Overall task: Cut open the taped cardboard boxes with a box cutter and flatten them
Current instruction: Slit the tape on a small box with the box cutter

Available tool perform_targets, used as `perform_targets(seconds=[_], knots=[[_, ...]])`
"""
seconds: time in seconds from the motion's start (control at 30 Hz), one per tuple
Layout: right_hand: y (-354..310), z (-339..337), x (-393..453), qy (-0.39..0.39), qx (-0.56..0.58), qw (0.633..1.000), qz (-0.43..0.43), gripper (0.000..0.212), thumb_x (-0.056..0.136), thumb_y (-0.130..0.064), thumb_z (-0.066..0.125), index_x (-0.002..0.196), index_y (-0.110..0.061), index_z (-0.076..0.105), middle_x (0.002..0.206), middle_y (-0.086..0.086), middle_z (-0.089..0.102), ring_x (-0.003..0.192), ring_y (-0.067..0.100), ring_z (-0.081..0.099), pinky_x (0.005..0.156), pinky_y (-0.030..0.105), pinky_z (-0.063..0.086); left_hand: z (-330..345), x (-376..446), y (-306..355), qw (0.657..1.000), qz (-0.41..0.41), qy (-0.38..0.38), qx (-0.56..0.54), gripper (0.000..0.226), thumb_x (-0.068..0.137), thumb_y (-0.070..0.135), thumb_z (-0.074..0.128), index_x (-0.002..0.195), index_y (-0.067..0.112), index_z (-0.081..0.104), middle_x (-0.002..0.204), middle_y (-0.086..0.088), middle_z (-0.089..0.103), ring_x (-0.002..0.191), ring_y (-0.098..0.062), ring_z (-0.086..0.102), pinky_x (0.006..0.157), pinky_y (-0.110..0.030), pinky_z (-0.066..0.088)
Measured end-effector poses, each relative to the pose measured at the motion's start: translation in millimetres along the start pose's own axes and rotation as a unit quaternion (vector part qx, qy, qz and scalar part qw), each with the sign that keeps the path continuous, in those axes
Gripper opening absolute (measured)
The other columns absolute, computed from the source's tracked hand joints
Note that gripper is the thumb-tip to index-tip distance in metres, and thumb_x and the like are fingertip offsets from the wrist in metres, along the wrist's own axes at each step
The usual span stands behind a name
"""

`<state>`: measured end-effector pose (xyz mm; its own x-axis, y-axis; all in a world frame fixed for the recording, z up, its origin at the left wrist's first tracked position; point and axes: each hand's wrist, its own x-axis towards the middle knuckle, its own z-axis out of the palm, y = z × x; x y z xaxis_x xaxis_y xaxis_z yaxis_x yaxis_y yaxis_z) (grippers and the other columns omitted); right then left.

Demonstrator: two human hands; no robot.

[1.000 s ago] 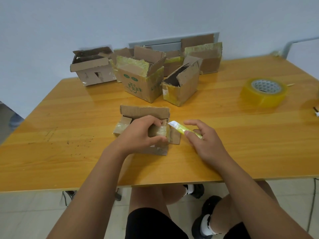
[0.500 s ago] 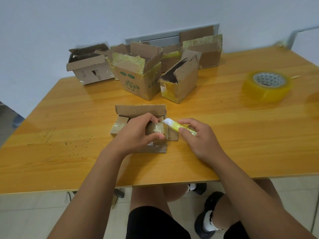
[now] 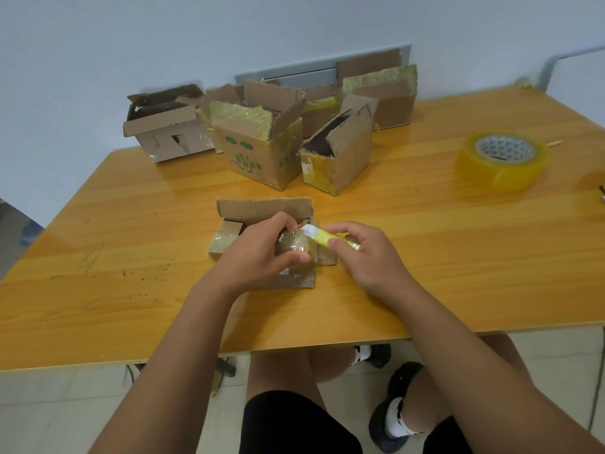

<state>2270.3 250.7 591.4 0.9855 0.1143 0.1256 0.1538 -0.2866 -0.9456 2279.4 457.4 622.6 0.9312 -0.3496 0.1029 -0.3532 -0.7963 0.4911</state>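
Right now, from the head camera, a small cardboard box [image 3: 262,211] sits near the front middle of the wooden worktop [image 3: 425,257], its rear flap standing up. Left hand [image 3: 258,253] curls over the box, its grip clamped on a tape-covered flap. Right hand [image 3: 366,253] has its grip pinched round a yellow box cutter [image 3: 322,237], whose pale tip touches the box beside the left fingers. Further back, several opened cardboard boxes [image 3: 262,145] cluster by the wall. Over on the right lies a roll of clear tape [image 3: 502,162], well apart.
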Motion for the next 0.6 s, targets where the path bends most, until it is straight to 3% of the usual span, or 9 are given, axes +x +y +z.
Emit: perform_targets(seconds=[0.07, 0.17, 0.33, 0.43, 0.6], knots=[[1.2, 1.6, -2.1, 0.008, -0.002, 1.0, 0.007, 0.02, 0.094, -0.02, 0.062, 0.109, -0.029, 0.071, 0.09, -0.021, 0.064, 0.082, 0.0, 0.058, 0.064, 0.012, 0.043, 0.2, -0.3, -1.0, 1.0, 0.0, 0.0, -0.003, 0.038, 0.081, 0.049, 0.072, 0.103, 0.029, 0.048, 0.106, 0.012, 0.064, 0.081, -0.014, 0.06, 0.064, -0.028, 0.05], [6.2, -2.4, -4.9, 0.027, 0.028, 0.999, 0.035, 0.019, 0.092, -0.018, 0.064, 0.099, -0.034, 0.071, 0.066, -0.023, 0.06, 0.065, -0.003, 0.051, 0.055, 0.011, 0.035, 0.7, -1.2, -0.4, 1.0, -0.006, -0.002, -0.008, 0.038, 0.082, 0.047, 0.072, 0.103, 0.028, 0.048, 0.116, 0.006, 0.064, 0.092, -0.019, 0.063, 0.075, -0.045, 0.053], [0.8, 2.2, -3.2, 0.007, 0.055, 0.997, 0.045, 0.015, 0.094, -0.02, 0.063, 0.101, -0.032, 0.069, 0.063, -0.02, 0.055, 0.06, -0.003, 0.048, 0.058, 0.018, 0.035, -0.6, 0.0, 1.4, 1.0, 0.001, -0.003, -0.017, 0.037, 0.082, 0.048, 0.071, 0.102, 0.028, 0.047, 0.115, 0.003, 0.064, 0.094, -0.021, 0.062, 0.075, -0.048, 0.053], [2.2, 0.0, -7.2, 0.016, 0.071, 0.996, 0.052, 0.019, 0.092, -0.016, 0.062, 0.092, -0.034, 0.069, 0.051, -0.019, 0.054, 0.052, -0.001, 0.044, 0.055, 0.024, 0.035, -0.4, -1.0, 1.5, 1.0, -0.003, -0.003, -0.019, 0.038, 0.081, 0.049, 0.071, 0.102, 0.028, 0.047, 0.114, 0.003, 0.065, 0.094, -0.021, 0.063, 0.076, -0.048, 0.053], [-2.6, 7.3, -3.1, -0.001, 0.073, 0.996, 0.052, 0.016, 0.095, -0.019, 0.061, 0.106, -0.028, 0.068, 0.068, -0.018, 0.053, 0.065, -0.002, 0.046, 0.06, 0.02, 0.035, -1.6, 0.2, 2.1, 1.0, -0.002, -0.006, -0.018, 0.037, 0.083, 0.048, 0.07, 0.102, 0.028, 0.045, 0.109, 0.001, 0.065, 0.086, -0.02, 0.062, 0.071, -0.044, 0.052]])
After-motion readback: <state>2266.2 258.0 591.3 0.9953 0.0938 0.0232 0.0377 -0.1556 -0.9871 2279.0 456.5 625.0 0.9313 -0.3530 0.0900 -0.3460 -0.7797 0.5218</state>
